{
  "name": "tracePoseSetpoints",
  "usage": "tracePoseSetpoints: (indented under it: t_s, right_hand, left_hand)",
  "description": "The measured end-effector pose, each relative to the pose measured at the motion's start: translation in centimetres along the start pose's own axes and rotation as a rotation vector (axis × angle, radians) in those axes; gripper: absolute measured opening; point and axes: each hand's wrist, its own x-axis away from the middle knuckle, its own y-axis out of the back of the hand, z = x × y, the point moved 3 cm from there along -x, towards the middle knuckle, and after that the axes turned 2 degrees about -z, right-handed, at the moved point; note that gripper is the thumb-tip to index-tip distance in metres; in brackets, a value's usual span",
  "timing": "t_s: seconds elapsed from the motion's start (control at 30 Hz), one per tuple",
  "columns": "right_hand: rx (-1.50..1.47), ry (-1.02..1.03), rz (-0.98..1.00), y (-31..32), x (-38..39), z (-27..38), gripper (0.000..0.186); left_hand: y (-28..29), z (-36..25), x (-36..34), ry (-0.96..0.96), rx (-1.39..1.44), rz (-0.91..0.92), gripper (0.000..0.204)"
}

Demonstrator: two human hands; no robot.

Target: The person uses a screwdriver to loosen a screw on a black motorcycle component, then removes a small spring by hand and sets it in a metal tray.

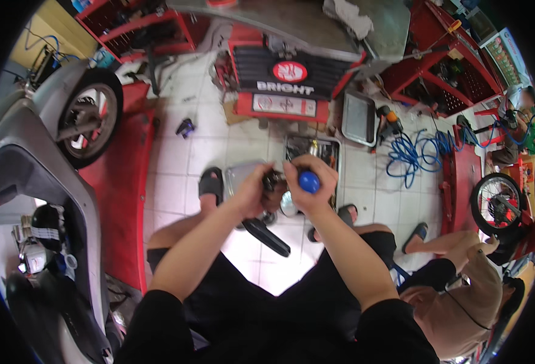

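Observation:
In the middle, my left hand (256, 194) is closed around a dark metal part (272, 180) whose full shape is hidden by the fingers. Just below it a long black piece (267, 236) slants down to the right; whether it joins the metal part I cannot tell. Close beside, my right hand (321, 185) wraps round a tool with a blue rounded handle end (308, 181), its far end hidden under the fist. Beneath the hands are a metal tray (338, 159) of loose parts, partly covered, and a pale shallow tray (237, 171).
A second metal tray (359, 121) lies beyond, near a yellow-and-black power tool (390, 119) and a coiled blue hose (414, 155). Left stands a motorcycle wheel (90, 118) by a red platform (122, 206). A co-worker (461, 297) sits close at right. A workbench (261, 21) stands ahead.

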Motion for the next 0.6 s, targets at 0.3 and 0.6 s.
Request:
tracePoseSetpoints:
  t_s: [0.3, 0.6]
  right_hand:
    - [-0.001, -0.087, 0.01, -0.8, 0.6, -1.1, 0.029]
    - [0.11, -0.315, 0.256, -0.4, 3.3, -6.9, 0.028]
  left_hand:
    - [0.1, 0.9, 0.5, 0.048, -0.149, -0.017, 0.046]
    - [0.8, 4.3, -2.0, 0.023, -0.249, -0.253, 0.057]
